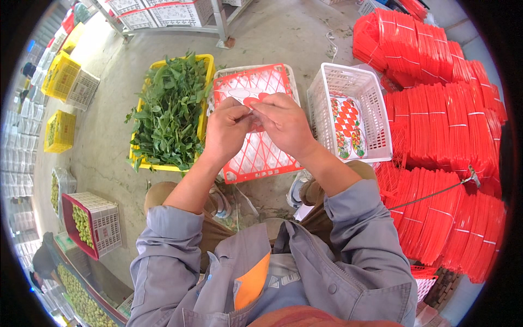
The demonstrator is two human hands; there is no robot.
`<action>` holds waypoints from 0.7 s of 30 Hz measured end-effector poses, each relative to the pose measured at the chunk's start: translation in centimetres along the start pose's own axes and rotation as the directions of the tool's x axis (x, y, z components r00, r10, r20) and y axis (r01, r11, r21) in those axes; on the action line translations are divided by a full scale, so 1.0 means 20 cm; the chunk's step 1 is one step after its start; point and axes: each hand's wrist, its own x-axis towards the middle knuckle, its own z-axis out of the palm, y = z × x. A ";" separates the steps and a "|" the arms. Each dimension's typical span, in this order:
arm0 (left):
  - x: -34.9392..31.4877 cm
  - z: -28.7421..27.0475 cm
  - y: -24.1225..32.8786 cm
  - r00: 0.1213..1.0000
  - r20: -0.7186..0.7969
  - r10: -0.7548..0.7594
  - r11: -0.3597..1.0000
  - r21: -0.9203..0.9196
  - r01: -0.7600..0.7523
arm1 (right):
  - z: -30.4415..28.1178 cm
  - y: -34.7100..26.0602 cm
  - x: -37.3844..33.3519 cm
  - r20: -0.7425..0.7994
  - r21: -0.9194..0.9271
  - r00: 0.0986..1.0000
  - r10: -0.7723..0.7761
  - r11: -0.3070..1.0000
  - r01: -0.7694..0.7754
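My left hand (227, 128) and my right hand (287, 123) meet over a red lattice lid (261, 173), fingers pinched together. Between them is a white sheet of labels (243, 95) with red oval shapes; part of it is hidden by my fingers. The lid lies on a white crate (292, 76), and whitish material shows through its lattice. Left of it, a yellow crate (210, 66) is heaped with leafy green stems (171, 111). To the right, a white plastic basket (321, 109) contains printed label sheets (347, 120) with red ovals.
Tall stacks of bundled red lattice lids (430, 120) line the right side. At the left stand yellow crates (60, 131) and a white-and-red crate of round green fruit (81, 225). Packed boxes sit on a metal rack (219, 22) at the back. My shoes (297, 188) flank the crate's near edge.
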 end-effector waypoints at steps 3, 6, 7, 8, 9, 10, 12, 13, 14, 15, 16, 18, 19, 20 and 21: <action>-0.01 -0.01 -0.01 1.000 0.012 0.002 1.000 0.016 -0.002 | -0.01 0.01 -0.01 -0.003 -0.017 1.000 -0.016 1.000 0.016; -0.02 -0.02 -0.02 1.000 0.011 0.020 0.999 0.034 -0.021 | -0.01 0.01 -0.01 -0.011 0.024 0.997 0.071 0.997 -0.070; -0.02 -0.02 -0.03 1.000 0.011 0.000 1.000 0.020 0.000 | -0.01 0.01 0.00 0.004 0.060 0.989 0.148 0.987 -0.148; -0.01 -0.02 -0.04 0.999 0.017 -0.045 0.999 0.011 0.045 | -0.02 0.01 0.00 0.024 0.102 0.975 0.222 0.969 -0.223; -0.01 -0.03 -0.05 0.999 -0.004 -0.038 0.999 -0.002 0.038 | -0.03 0.02 0.00 0.047 0.142 0.951 0.306 0.940 -0.309; 0.00 -0.05 -0.07 0.998 -0.018 -0.059 0.998 -0.011 0.059 | -0.05 0.02 0.00 0.100 0.269 0.879 0.466 0.838 -0.474; 0.03 -0.08 -0.12 0.989 -0.008 -0.147 0.989 -0.024 0.147 | -0.07 0.03 -0.02 0.277 0.447 0.621 0.734 0.474 -0.759; 0.05 -0.12 -0.16 0.992 -0.002 -0.123 0.990 0.066 0.123 | -0.08 0.03 -0.05 0.237 0.346 0.589 0.773 0.499 -0.795; 0.07 -0.17 -0.21 0.956 0.047 -0.290 0.954 -0.058 0.293 | -0.07 0.03 -0.10 0.215 0.407 0.607 0.765 0.494 -0.768; 0.10 -0.19 -0.25 0.946 0.012 -0.323 0.926 -0.202 0.319 | -0.07 0.04 -0.14 0.183 0.464 0.636 0.750 0.504 -0.728; 0.13 -0.23 -0.29 0.912 0.009 -0.409 0.867 -0.308 0.392 | -0.06 0.05 -0.21 0.157 0.559 0.715 0.681 0.536 -0.633; 0.16 -0.28 -0.34 0.886 -0.030 -0.462 0.755 -0.537 0.376 | -0.02 0.05 -0.36 0.105 0.200 0.750 0.653 0.725 -0.659; 0.16 -0.31 -0.36 0.876 -0.032 -0.480 0.724 -0.578 0.376 | 0.01 0.04 -0.47 0.108 0.065 0.803 0.586 0.802 -0.594; 0.16 -0.33 -0.37 0.867 -0.032 -0.497 0.690 -0.620 0.372 | 0.03 0.04 -0.56 0.112 -0.050 0.856 0.504 0.864 -0.502; 0.16 -0.33 -0.37 0.875 -0.044 -0.482 0.706 -0.610 0.359 | 0.06 0.07 -0.64 0.135 -0.124 0.886 0.444 0.894 -0.430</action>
